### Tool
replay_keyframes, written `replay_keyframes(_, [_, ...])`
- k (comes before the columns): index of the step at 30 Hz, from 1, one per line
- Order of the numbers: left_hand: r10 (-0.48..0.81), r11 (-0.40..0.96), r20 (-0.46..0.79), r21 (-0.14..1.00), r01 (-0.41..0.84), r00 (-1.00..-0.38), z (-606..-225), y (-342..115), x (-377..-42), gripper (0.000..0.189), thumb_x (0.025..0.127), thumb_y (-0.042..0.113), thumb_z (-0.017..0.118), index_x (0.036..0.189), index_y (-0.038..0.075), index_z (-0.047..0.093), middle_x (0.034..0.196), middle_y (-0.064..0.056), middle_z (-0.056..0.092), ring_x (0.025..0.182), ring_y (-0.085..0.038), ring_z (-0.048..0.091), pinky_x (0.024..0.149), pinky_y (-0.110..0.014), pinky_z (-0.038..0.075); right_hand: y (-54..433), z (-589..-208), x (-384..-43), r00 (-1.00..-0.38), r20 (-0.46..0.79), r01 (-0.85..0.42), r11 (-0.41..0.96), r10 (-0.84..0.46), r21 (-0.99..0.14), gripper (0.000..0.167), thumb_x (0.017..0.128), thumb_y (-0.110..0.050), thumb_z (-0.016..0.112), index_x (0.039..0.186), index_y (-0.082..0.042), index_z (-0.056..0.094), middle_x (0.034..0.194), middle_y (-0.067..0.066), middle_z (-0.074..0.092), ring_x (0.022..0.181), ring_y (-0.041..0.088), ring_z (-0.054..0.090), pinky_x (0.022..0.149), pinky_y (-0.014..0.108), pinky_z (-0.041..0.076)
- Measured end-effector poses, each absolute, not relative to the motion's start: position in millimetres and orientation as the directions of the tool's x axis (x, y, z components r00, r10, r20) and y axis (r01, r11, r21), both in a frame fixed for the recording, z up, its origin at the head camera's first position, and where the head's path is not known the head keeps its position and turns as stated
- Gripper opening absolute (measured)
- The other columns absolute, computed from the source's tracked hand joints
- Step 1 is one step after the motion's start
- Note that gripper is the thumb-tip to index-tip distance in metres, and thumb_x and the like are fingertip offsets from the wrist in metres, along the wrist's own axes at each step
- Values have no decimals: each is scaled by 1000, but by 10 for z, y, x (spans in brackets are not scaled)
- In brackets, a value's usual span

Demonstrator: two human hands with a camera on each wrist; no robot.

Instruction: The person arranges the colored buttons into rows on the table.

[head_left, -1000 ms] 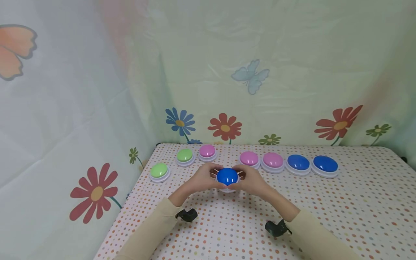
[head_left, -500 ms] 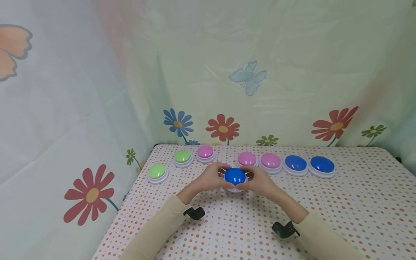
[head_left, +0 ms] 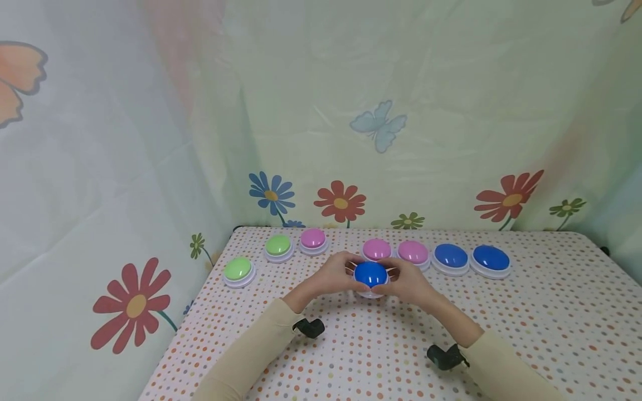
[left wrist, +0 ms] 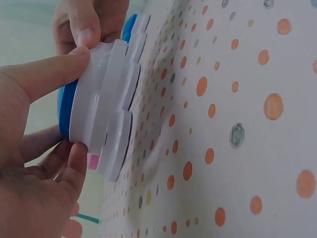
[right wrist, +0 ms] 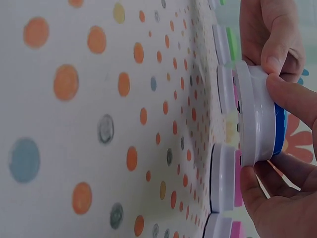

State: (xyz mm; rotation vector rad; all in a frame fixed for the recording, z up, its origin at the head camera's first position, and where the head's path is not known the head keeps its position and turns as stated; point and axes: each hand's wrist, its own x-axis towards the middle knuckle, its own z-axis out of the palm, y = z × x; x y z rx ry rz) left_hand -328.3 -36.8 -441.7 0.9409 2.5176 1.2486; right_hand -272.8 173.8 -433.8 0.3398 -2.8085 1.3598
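A blue dome push button (head_left: 370, 273) with a white round base is held between both hands, its dome facing up. My left hand (head_left: 336, 274) grips its left side, thumb on the near side and fingers round the back. On the opposite side my right hand (head_left: 411, 283) grips it likewise, and the two thumb tips meet at the front. Both wrist views show a gap between the white base (left wrist: 101, 94) and the tabletop, so it is lifted. Just behind it stands a pink button (head_left: 377, 249), with a second pink button (head_left: 413, 252) to its right.
Two blue buttons (head_left: 450, 256) continue the row on the right. At the left stand two green buttons (head_left: 238, 268) and another pink button (head_left: 313, 238). The dotted tabletop (head_left: 351, 356) ends at a flowered curtain (head_left: 301, 139) behind and on the left.
Both hands have carried the blue button rightward, from the gap between the pink buttons to in front of the right-hand pink pair. The head view has shifted slightly; the other buttons stay put.
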Motion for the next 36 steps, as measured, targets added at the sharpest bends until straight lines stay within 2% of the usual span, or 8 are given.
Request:
replay_keyframes(9, [614,446,100,774,448,-783,-4454,-259,-3332,62,75,27,86,128,8,60,114,5,60,98,-8,56,82,-19,49,1812,-4378,-2751,-983,73,-160,611,-166,-776,71,78,-26,84,134,2,51,123,19,59,103,32,58,85,43,53])
replay_keyframes(24, [637,444,113,754,483,-763,-4487,-181,-3400,65,73,26,87,128,6,59,114,3,60,96,-6,56,81,-19,49,1871,-4412,-2781,-987,59,-138,600,-149,-788,68,79,-21,83,134,3,51,123,21,58,103,32,57,85,43,53])
replay_keyframes(36, [615,438,89,788,433,-784,-4552,-171,-3403,61,75,25,86,127,8,60,113,6,59,95,-6,56,81,-20,49,1875,-4484,-2808,-986,69,-147,604,-150,-783,66,79,-18,82,134,4,51,125,23,57,102,34,58,87,45,53])
